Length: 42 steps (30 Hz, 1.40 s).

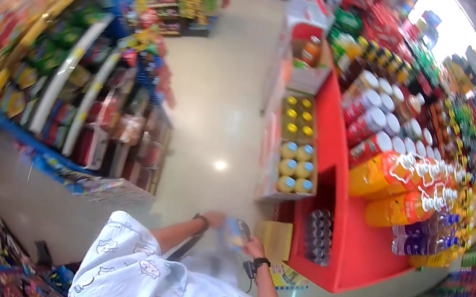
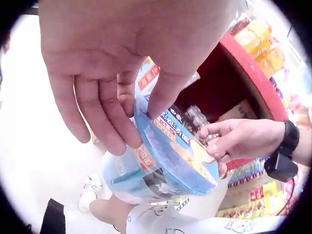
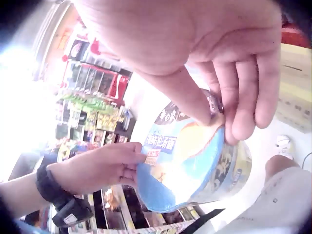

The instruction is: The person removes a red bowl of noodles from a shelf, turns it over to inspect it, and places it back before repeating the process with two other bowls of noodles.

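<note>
A blue instant-noodle tub [image 2: 165, 151] with a printed lid is held between both hands, tilted, in front of the body. In the left wrist view the left hand [image 2: 131, 63] pinches its rim with thumb and fingers, and the right hand [image 2: 243, 139] grips the opposite edge. The right wrist view shows the right hand [image 3: 195, 63] with its thumb on the lid [image 3: 190, 146] and its fingers around the rim, while the left hand [image 3: 100, 168] holds the far side. From the head the tub [image 1: 232, 233] looks small and blurred.
A red display stand [image 1: 353, 249] with orange drink bottles [image 1: 398, 207] and cans is on the right, cartons of bottles [image 1: 297, 168] beside it. Snack shelves [image 1: 96, 93] stand on the left. A pale tiled aisle [image 1: 224, 83] runs ahead between them.
</note>
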Motion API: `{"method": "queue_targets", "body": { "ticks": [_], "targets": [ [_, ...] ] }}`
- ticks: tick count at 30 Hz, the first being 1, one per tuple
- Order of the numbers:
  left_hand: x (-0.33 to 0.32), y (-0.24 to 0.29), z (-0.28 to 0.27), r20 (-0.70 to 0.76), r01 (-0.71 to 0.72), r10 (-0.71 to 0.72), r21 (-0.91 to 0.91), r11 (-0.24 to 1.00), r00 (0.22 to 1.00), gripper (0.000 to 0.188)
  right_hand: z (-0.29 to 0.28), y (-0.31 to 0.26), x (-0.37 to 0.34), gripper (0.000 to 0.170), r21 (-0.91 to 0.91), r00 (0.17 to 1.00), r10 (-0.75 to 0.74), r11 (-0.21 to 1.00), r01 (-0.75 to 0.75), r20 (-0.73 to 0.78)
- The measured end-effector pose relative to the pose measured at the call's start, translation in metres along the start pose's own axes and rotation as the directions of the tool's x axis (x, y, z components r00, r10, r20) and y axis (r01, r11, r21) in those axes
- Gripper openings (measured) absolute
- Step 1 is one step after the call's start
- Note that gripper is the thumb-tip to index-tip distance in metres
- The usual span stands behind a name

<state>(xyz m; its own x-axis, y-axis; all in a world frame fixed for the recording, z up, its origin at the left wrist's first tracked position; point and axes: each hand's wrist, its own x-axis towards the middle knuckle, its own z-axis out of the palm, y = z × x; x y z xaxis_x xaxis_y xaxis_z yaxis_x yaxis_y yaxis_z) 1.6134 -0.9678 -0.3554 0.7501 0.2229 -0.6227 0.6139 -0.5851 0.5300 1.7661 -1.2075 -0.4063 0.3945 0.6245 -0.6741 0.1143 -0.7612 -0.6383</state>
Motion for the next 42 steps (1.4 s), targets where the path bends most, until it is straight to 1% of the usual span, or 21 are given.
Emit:
{"method": "queue_targets", "body": {
  "ticks": [2,4,7,8,10,11,12,14,15,18,19,24,25,28,29,34,35,37,38,39,42],
  "targets": [
    [-0.057,-0.039,0.002,-0.029,0.022,-0.023,-0.028,0.999,0.999,0.031,0.031,-0.012,0.007,0.023,-0.168,0.987,-0.145,0.974,0.154,0.067],
    [-0.107,-0.097,0.036,-0.304,-0.182,0.143,-0.103,0.978,0.942,0.031,0.066,-0.039,-0.001,0.023,-0.201,0.973,-0.212,0.953,0.225,0.088],
    [-0.22,-0.139,0.059,-0.451,-0.149,-0.019,-0.334,0.931,0.893,0.037,0.127,-0.102,-0.039,0.023,-0.287,0.927,-0.357,0.881,0.375,0.117],
    [-0.268,-0.144,0.065,-0.478,-0.194,-0.055,-0.458,0.868,0.877,0.04,0.154,-0.106,-0.044,0.024,-0.289,0.909,-0.392,0.862,0.417,0.143],
    [-0.363,-0.139,0.067,-0.399,-0.052,-0.303,-0.672,0.739,0.865,0.04,0.217,-0.115,-0.049,0.026,-0.255,0.873,-0.451,0.836,0.485,0.184],
    [-0.392,-0.156,0.089,-0.441,-0.099,-0.369,-0.74,0.665,0.818,0.038,0.246,-0.13,-0.066,0.027,-0.272,0.894,-0.412,0.853,0.446,0.175],
    [-0.421,-0.167,0.106,-0.448,-0.1,-0.442,-0.782,0.615,0.777,0.037,0.274,-0.143,-0.074,0.028,-0.357,0.821,-0.493,0.74,0.569,0.287],
    [-0.466,-0.196,0.148,-0.43,-0.108,-0.579,-0.856,0.506,0.693,0.035,0.314,-0.193,-0.118,0.028,-0.305,0.832,-0.274,0.838,0.453,0.482],
    [-0.479,-0.218,0.168,-0.489,-0.123,-0.582,-0.823,0.554,0.649,0.035,0.338,-0.208,-0.132,0.029,-0.324,0.79,-0.325,0.781,0.534,0.52],
    [-0.535,-0.243,0.201,-0.45,-0.098,-0.747,-0.88,0.465,0.49,0.035,0.411,-0.243,-0.155,0.03,-0.336,0.664,-0.413,0.625,0.704,0.623],
    [-0.559,-0.236,0.206,-0.451,-0.215,-0.785,-0.893,0.396,0.426,0.034,0.425,-0.26,-0.167,0.03,-0.348,0.645,-0.395,0.6,0.72,0.654],
    [-0.589,-0.31,0.244,-0.49,-0.28,-0.809,-0.867,0.413,0.325,0.031,0.504,-0.31,-0.18,0.028,-0.245,0.513,-0.407,0.551,0.798,0.755],
    [-0.598,-0.32,0.245,-0.497,-0.284,-0.812,-0.862,0.42,0.307,0.03,0.516,-0.322,-0.178,0.026,-0.221,0.491,-0.371,0.573,0.789,0.788],
    [-0.639,-0.321,0.219,-0.396,-0.534,-0.893,-0.813,0.232,0.216,0.027,0.558,-0.369,-0.181,0.023,-0.125,0.502,-0.285,0.762,0.635,0.816],
    [-0.647,-0.342,0.222,-0.47,-0.616,-0.847,-0.751,0.236,0.248,0.026,0.581,-0.388,-0.177,0.022,-0.144,0.478,-0.311,0.698,0.702,0.822],
    [-0.716,-0.421,0.178,-0.458,-0.483,-0.849,-0.825,0.294,0.265,0.03,0.691,-0.461,-0.169,0.023,-0.129,0.394,-0.426,0.53,0.838,0.814],
    [-0.734,-0.434,0.171,-0.453,-0.442,-0.847,-0.843,0.306,0.278,0.032,0.71,-0.475,-0.171,0.024,-0.03,0.304,-0.528,0.465,0.885,0.793],
    [-0.76,-0.467,0.162,-0.391,-0.388,-0.866,-0.884,0.26,0.311,0.033,0.758,-0.504,-0.162,0.023,-0.037,0.213,-0.58,0.301,0.953,0.786],
    [-0.766,-0.483,0.164,-0.474,-0.353,-0.858,-0.851,0.389,0.196,0.029,0.778,-0.508,-0.163,0.023,-0.044,0.173,-0.589,0.228,0.973,0.789],
    [-0.769,-0.503,0.175,-0.549,-0.299,-0.832,-0.811,0.503,0.086,0.025,0.791,-0.524,-0.18,0.026,-0.092,0.222,-0.582,0.245,0.965,0.782],
    [-0.799,-0.519,0.168,-0.483,-0.304,-0.873,-0.824,0.478,-0.062,0.022,0.826,-0.565,-0.202,0.031,-0.001,0.21,-0.556,0.352,0.936,0.804]
  ]
}}
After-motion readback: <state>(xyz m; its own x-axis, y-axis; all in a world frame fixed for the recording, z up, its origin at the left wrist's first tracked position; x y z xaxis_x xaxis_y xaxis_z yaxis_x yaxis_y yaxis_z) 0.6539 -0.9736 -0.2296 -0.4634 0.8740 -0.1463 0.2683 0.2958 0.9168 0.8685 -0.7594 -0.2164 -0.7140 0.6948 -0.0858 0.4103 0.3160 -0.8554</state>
